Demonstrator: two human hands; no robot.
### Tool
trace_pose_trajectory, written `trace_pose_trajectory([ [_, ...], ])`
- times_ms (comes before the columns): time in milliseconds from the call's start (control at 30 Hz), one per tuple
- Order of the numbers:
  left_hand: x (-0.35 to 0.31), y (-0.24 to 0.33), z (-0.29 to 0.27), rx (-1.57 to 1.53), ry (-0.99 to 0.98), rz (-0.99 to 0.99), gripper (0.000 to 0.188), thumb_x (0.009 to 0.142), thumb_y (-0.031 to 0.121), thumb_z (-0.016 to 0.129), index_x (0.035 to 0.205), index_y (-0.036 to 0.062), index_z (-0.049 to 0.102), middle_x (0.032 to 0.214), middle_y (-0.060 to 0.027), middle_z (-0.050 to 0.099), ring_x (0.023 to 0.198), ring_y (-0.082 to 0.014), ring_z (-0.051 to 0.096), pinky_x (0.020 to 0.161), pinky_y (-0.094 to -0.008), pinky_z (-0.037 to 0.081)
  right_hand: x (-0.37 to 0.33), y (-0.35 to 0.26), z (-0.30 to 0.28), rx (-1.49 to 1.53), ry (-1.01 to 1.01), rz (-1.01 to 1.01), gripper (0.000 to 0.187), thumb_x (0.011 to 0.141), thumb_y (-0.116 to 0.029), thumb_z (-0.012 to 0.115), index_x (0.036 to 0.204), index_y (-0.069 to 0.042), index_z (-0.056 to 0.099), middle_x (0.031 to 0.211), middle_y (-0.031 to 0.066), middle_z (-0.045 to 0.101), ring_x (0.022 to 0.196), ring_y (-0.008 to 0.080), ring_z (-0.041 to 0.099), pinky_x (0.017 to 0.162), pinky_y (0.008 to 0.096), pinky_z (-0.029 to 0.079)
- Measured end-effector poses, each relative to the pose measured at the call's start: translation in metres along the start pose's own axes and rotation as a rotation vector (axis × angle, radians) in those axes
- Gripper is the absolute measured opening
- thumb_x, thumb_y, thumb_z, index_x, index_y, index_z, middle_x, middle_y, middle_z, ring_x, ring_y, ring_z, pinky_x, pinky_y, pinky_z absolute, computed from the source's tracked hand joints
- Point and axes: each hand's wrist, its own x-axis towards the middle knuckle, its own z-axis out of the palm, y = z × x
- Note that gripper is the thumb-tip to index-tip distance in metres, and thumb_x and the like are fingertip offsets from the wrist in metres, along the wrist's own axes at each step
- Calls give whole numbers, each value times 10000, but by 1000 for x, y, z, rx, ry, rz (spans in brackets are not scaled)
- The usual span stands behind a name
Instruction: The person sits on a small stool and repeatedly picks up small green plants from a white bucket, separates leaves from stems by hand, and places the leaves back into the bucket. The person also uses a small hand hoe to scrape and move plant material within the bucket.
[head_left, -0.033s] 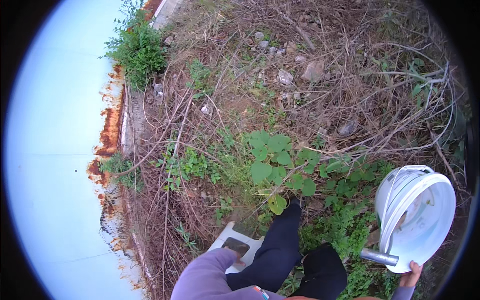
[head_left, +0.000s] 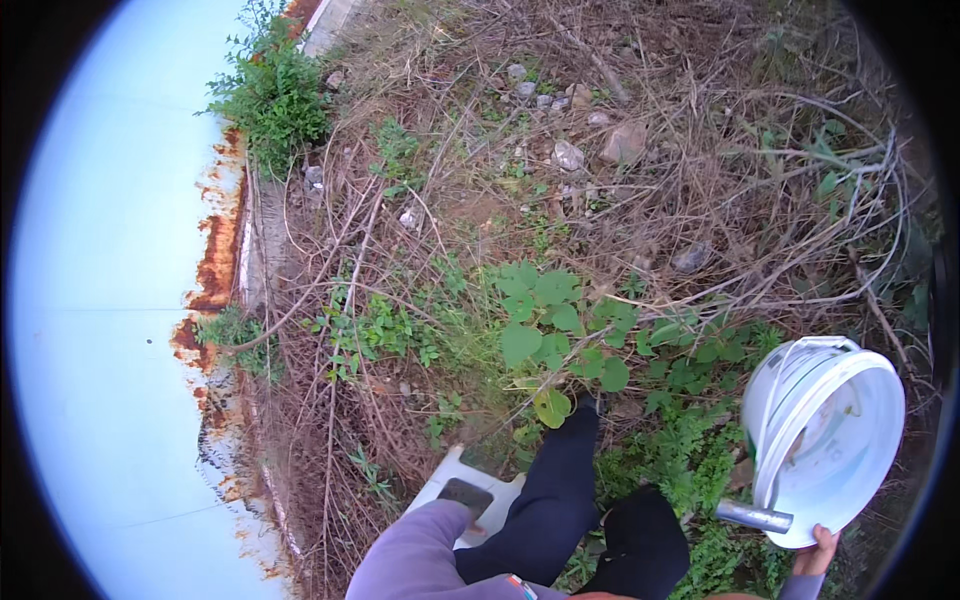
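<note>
View from the head camera, looking down at weedy ground. The right hand (head_left: 818,553) is gripping a grey handle (head_left: 754,517) at the lower right edge, fingers curling around its end; the handle is carrying a white bucket (head_left: 830,440), which is hanging tilted with its mouth facing the camera — above low green plants (head_left: 560,325). The left arm, in a purple sleeve (head_left: 425,555), is reaching down to a white plastic object (head_left: 470,490) with a dark patch, lying among dry stems; the left hand itself is hidden, so its grip cannot be told. A pale blue wall (head_left: 110,300) with rust patches is running along the left.
</note>
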Motion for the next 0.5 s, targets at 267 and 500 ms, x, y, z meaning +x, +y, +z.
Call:
trace_pose_trajectory([
  [267, -138, 32, 138, -406, 123, -110, 539, 820, 581, 491, 1038, 128, 687, 1032, -113, 670, 994, -296, 631, 853, -390, 483, -104, -82, 14, -82, 67, 163, 756, 692, -88, 648, 1384, -31, 349, 1319, 117, 464, 1180, 305, 452, 1000, 423, 371],
  [500, -276, 60, 169, -607, 255, -201, 626, 818, 636, 457, 1038, 94, 679, 1030, -140, 662, 988, -314, 628, 863, -404, 469, -175, -145, 17, 231, -146, 1, 812, 609, -77, 606, 1362, -53, 303, 1229, 165, 512, 1049, 349, 583, 806, 493, 565],
])
